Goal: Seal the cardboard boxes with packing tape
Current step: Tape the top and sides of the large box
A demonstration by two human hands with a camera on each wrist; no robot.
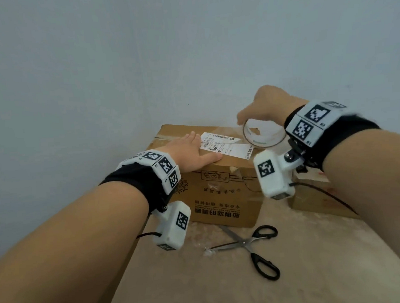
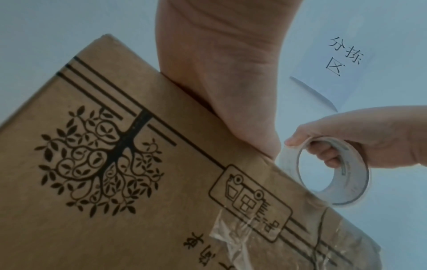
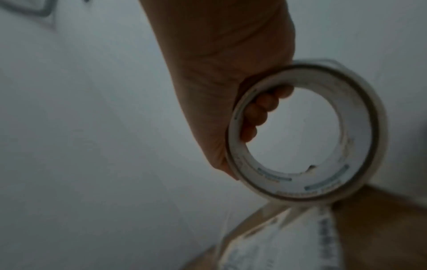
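Observation:
A brown cardboard box (image 1: 220, 192) printed with a black tree stands against the wall, a white shipping label (image 1: 227, 144) on its top. My left hand (image 1: 192, 152) lies flat on the box top, fingers straight, pressing it. My right hand (image 1: 267, 108) grips a roll of clear packing tape (image 1: 264, 135) above the box's right top edge, fingers curled through its core. In the left wrist view the tape roll (image 2: 332, 175) hangs beside the box (image 2: 115, 182), a clear strip running down to the box. The right wrist view shows fingers (image 3: 261, 113) inside the roll (image 3: 305, 133).
Black-handled scissors (image 1: 255, 247) lie open on the beige surface (image 1: 227, 291) in front of the box, with a scrap of crumpled tape near the blades. A second, smaller cardboard box (image 1: 316, 197) sits to the right. A sign with printed characters (image 2: 342, 56) hangs on the wall.

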